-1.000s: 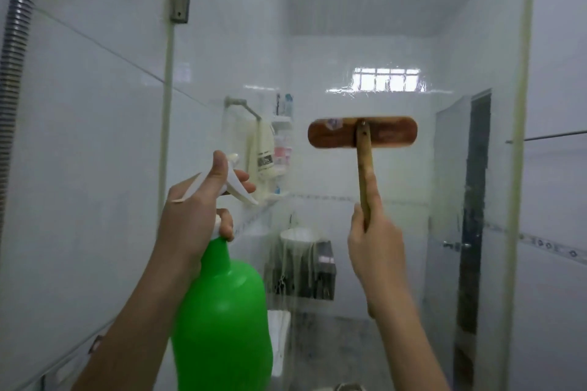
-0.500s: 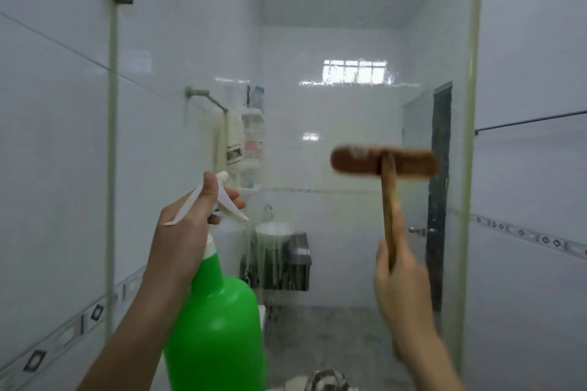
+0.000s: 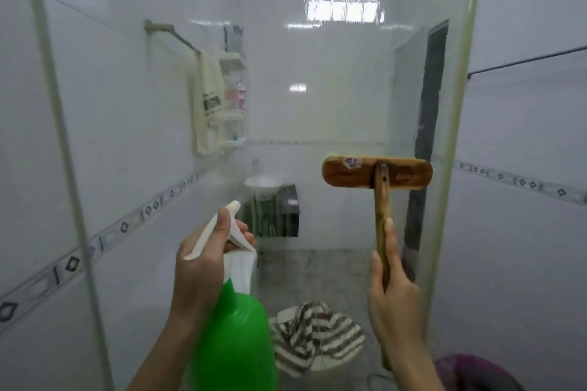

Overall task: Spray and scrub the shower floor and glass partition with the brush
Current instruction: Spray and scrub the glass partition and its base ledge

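My left hand [image 3: 203,267] grips the white trigger head of a green spray bottle [image 3: 235,336], nozzle aimed at the glass partition [image 3: 317,98] in front of me. My right hand [image 3: 392,298] holds the wooden handle of a scrub brush [image 3: 378,173]. The brush's flat wooden head sits crosswise against the glass near the partition's right edge, at about chest height. The shower floor is out of view below.
Through the wet glass I see a towel on a rail [image 3: 206,105], a corner shelf with bottles [image 3: 233,98], a small sink [image 3: 263,184] and a dark doorway [image 3: 425,136]. A striped cloth [image 3: 314,336] lies in a basin on the floor. The glass's edge strip [image 3: 457,136] runs down the right.
The brush head has moved down and to the right on the glass. My view has tilted downward, bringing the striped cloth into sight. The spray bottle stays in my left hand.
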